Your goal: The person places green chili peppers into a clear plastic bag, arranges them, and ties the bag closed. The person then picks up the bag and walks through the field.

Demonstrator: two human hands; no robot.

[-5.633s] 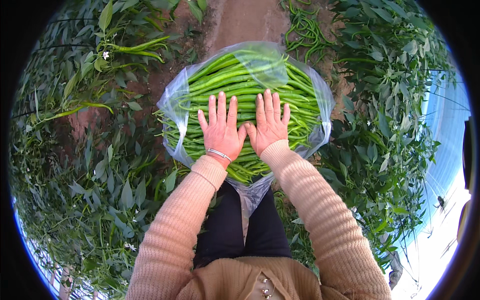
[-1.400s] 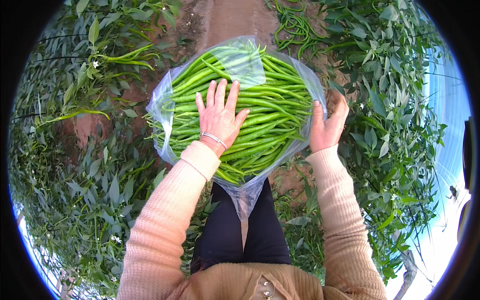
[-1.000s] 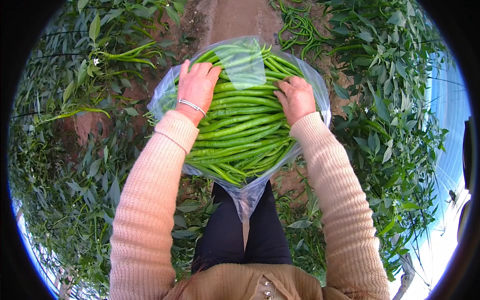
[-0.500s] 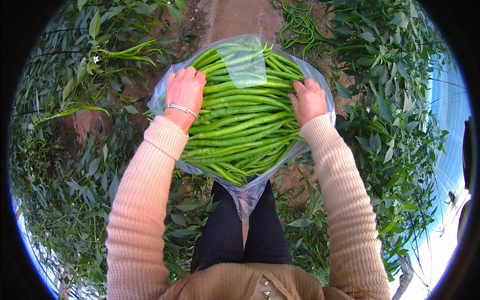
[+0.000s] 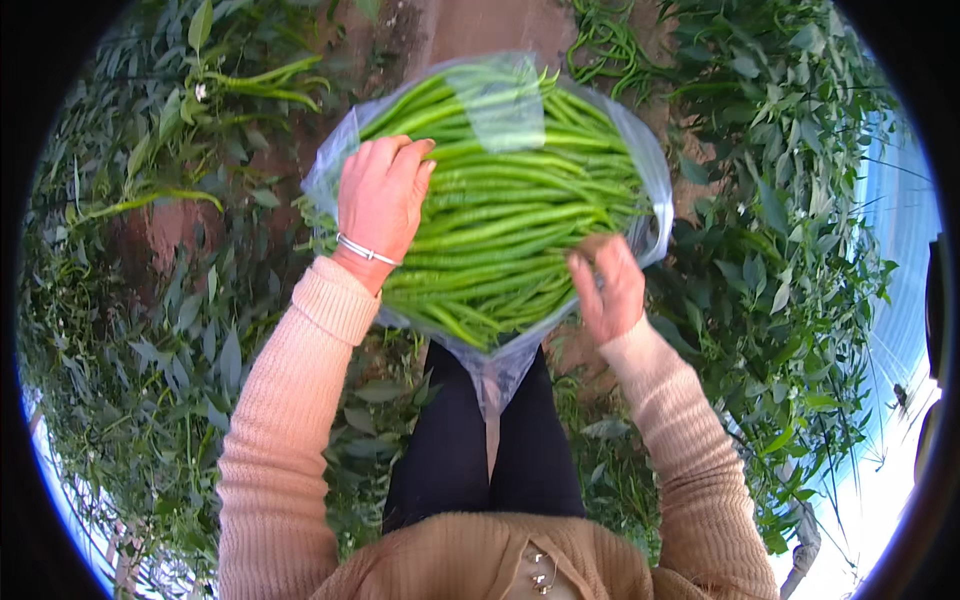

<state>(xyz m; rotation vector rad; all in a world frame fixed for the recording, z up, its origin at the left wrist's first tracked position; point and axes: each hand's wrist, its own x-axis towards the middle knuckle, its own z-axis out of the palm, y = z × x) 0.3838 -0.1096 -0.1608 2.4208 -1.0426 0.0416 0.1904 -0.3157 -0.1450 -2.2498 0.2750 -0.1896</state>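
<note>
A clear plastic bag (image 5: 655, 185) stands open in front of my legs, packed with long green chili peppers (image 5: 510, 215) lying mostly crosswise. My left hand (image 5: 385, 195), a silver bangle at its wrist, rests on the peppers along the bag's left side. Its fingers are stretched forward with slightly bent tips, and I see nothing gripped in them. Over the lower right edge of the pile is my right hand (image 5: 610, 285), blurred at the fingertips. Its thumb stands apart from the bent fingers, and no pepper shows between them.
Leafy pepper plants (image 5: 130, 300) line the left side, some with peppers (image 5: 265, 85) hanging. More plants (image 5: 770, 200) grow on the right, before blue sheeting (image 5: 890, 200). A heap of loose green peppers (image 5: 610, 45) lies on the soil (image 5: 480, 25) beyond the bag.
My right hand has come off the bag's right side and moved down toward me. My left hand has shifted slightly right and turned a little inward over the peppers.
</note>
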